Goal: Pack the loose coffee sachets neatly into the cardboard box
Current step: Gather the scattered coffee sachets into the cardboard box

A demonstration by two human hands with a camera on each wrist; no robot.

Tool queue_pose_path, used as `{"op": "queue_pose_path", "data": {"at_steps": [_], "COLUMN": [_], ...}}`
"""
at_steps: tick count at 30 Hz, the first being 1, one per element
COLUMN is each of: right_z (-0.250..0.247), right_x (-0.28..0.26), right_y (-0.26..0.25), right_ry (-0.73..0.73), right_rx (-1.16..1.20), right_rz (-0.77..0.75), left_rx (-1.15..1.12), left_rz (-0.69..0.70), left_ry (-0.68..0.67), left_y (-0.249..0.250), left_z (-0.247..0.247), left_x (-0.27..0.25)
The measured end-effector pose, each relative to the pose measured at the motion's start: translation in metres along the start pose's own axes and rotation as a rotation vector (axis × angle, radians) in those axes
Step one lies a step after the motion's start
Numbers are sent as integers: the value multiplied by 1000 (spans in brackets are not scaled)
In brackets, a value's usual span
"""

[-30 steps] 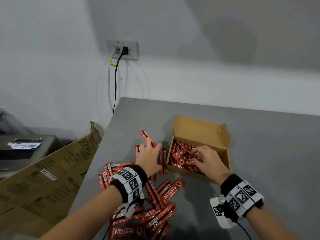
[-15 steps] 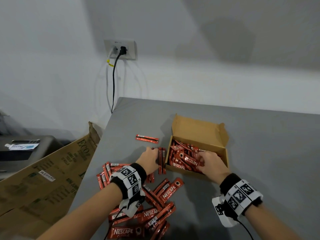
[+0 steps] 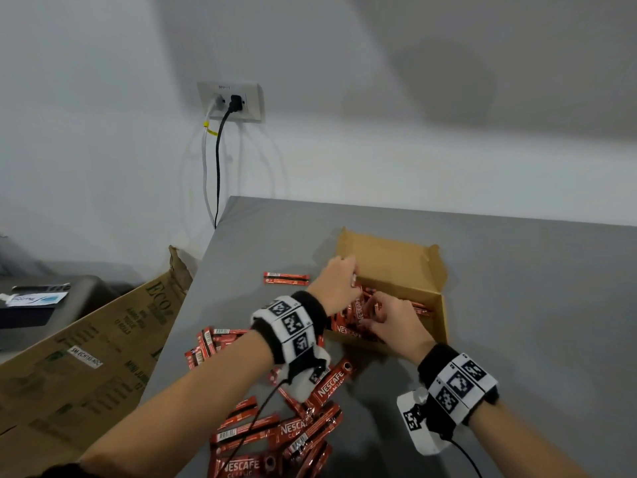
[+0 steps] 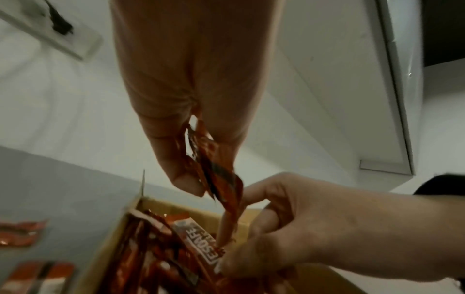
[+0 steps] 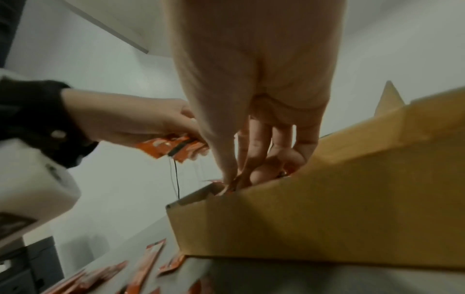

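Observation:
An open cardboard box (image 3: 396,260) sits on the grey table (image 3: 517,305) with several red coffee sachets (image 3: 355,313) inside. My left hand (image 3: 336,282) hovers over the box's left edge and pinches a small bunch of sachets (image 4: 216,171) between thumb and fingers. My right hand (image 3: 393,320) reaches into the box's near side, its fingers (image 5: 261,151) curled down among the packed sachets, pinching one of them (image 4: 198,236). A loose pile of sachets (image 3: 275,419) lies in front of the box at the lower left. One single sachet (image 3: 286,278) lies apart to the left of the box.
A large flattened cardboard carton (image 3: 76,357) leans against the table's left edge. A wall socket (image 3: 231,101) with cables hangs behind the table's far left corner. A dark unit (image 3: 34,305) stands at the far left. Bare table extends right of the box.
My left hand picked up a bunch of sachets from beside the box and lifted them right, over the box's left edge. The right hand stayed in the box, shifting slightly.

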State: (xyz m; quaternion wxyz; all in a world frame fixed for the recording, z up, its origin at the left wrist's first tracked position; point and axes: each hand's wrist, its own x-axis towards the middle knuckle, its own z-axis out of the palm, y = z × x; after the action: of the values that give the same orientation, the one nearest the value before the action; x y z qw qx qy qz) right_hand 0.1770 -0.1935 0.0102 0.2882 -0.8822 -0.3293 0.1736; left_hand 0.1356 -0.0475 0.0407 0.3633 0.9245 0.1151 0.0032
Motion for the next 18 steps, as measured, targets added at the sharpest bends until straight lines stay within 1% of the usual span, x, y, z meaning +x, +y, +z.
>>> {"op": "queue_pose_path", "data": {"at_steps": [2, 5, 6, 8, 10, 11, 15, 18], "right_z": [-1, -15, -20, -24, -20, -17, -14, -21], "right_x": [-1, -5, -8, -10, -10, -9, -6, -5], "right_y": [6, 23, 28, 37, 41, 42, 40, 39], "right_ry": [-4, 42, 42, -18, -94, -105, -65, -29], "right_rx": [-35, -114, -167, -291, -332, -327, -318, -294], "right_rz": [-22, 69, 110, 170, 207, 216, 190, 164], "left_rx": [66, 206, 235, 271, 286, 301, 378, 385], "left_rz": [-23, -18, -1, 35, 51, 59, 102, 90], "left_ry": [-70, -104, -97, -62, -25, -9, 55, 85], "left_y": [1, -2, -3, -5, -5, -5, -6, -14], "left_z": [13, 24, 25, 27, 26, 25, 21, 16], "left_x": [10, 12, 11, 10, 8, 8, 4, 1]}}
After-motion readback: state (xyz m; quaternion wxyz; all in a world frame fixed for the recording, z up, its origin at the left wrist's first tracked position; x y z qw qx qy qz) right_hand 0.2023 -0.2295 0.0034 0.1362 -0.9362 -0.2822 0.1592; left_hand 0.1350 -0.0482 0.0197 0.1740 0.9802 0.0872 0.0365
